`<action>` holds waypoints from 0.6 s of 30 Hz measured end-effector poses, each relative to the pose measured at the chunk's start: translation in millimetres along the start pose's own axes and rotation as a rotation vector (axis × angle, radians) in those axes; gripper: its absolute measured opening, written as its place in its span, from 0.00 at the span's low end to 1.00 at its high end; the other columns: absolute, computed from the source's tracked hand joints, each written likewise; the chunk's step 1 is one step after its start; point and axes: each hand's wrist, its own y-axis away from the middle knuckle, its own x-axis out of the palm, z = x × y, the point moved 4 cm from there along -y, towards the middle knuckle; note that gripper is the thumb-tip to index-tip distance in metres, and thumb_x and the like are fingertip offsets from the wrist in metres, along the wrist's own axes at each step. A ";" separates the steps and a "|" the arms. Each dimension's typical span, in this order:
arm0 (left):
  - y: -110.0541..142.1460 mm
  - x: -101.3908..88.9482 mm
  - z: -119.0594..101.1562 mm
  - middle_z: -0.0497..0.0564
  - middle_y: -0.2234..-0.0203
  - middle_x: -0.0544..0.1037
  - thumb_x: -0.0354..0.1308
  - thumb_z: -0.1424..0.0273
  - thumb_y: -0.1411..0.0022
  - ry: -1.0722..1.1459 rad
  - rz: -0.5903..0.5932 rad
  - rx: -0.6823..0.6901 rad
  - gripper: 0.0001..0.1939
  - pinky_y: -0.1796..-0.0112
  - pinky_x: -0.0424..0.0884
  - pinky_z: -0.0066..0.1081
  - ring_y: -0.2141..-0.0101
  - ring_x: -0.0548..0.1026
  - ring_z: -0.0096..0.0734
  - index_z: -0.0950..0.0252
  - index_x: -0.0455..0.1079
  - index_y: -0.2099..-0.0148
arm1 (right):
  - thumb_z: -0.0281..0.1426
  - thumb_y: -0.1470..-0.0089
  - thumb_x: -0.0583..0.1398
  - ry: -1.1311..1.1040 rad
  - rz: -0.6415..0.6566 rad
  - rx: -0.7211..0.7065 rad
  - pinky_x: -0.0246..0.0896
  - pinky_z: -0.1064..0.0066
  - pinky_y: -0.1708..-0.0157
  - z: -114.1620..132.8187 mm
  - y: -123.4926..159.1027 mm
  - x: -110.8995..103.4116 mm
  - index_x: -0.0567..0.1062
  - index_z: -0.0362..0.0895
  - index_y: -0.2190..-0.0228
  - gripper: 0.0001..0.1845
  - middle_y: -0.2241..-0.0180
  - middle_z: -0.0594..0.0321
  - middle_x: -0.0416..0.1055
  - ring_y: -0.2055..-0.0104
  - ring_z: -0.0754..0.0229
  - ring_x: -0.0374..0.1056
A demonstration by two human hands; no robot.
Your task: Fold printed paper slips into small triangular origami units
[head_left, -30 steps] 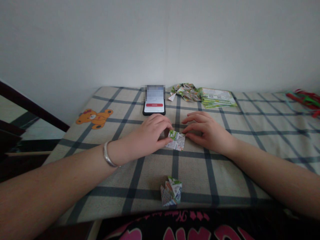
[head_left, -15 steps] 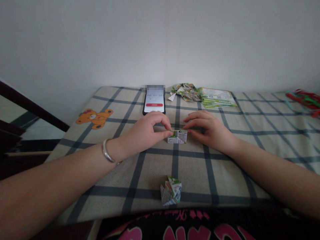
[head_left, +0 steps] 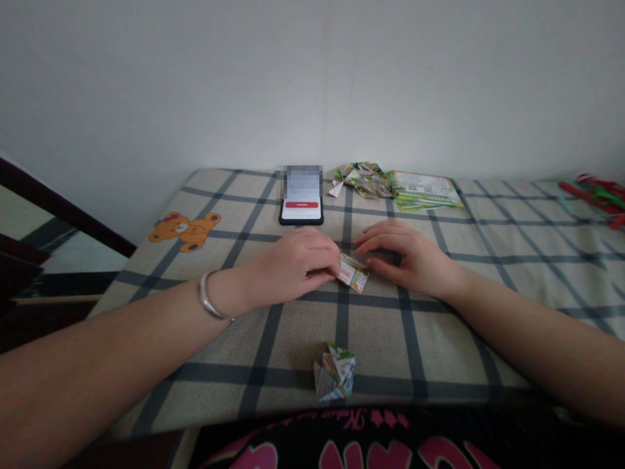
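Observation:
A small folded piece of printed paper (head_left: 353, 273) sits tilted at the middle of the table, between my hands. The fingers of my left hand (head_left: 305, 264) are closed on its left end. My right hand (head_left: 403, 254) is beside its right end, fingers curved and apart, with nothing seen between thumb and forefinger; whether a fingertip touches the paper is hard to tell. Closer to me, near the table's front edge, stands a folded paper shape (head_left: 334, 372) with pointed flaps.
At the back lie a phone (head_left: 301, 205), a cluster of folded paper pieces (head_left: 364, 180) and a stack of printed green-and-white sheets (head_left: 427, 190). A bear cutout (head_left: 184, 230) is at the left. Red and green items (head_left: 598, 198) lie far right on the checked cloth (head_left: 234, 352).
The folded paper has turned from lying level to slanting down rightward, showing another printed face. My left hand has rolled over, its fingers now covering the paper's left end.

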 end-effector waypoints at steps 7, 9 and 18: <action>2.8 6.1 2.8 0.50 0.59 0.77 0.50 0.80 0.36 -0.061 0.121 0.049 0.14 0.41 0.61 0.44 0.56 0.73 0.31 0.62 0.74 0.56 | 0.20 0.52 0.58 -0.007 0.110 0.016 0.57 0.54 0.42 -0.8 4.3 7.8 0.72 0.45 0.68 0.10 0.50 0.59 0.73 0.40 0.51 0.58; 3.1 5.9 3.5 0.52 0.59 0.76 0.50 0.80 0.36 -0.073 0.126 0.042 0.14 0.44 0.65 0.41 0.55 0.73 0.32 0.63 0.74 0.56 | 0.21 0.51 0.57 -0.002 0.136 0.009 0.56 0.52 0.41 -0.2 5.0 8.7 0.71 0.45 0.68 0.09 0.49 0.59 0.72 0.39 0.51 0.56; 2.4 1.5 -0.1 0.51 0.60 0.76 0.53 0.72 0.35 -0.259 0.104 0.053 0.09 0.47 0.64 0.42 0.57 0.72 0.35 0.61 0.74 0.57 | 0.25 0.50 0.59 0.047 0.191 -0.011 0.54 0.56 0.40 3.3 3.1 7.5 0.70 0.43 0.63 0.10 0.49 0.54 0.70 0.40 0.51 0.56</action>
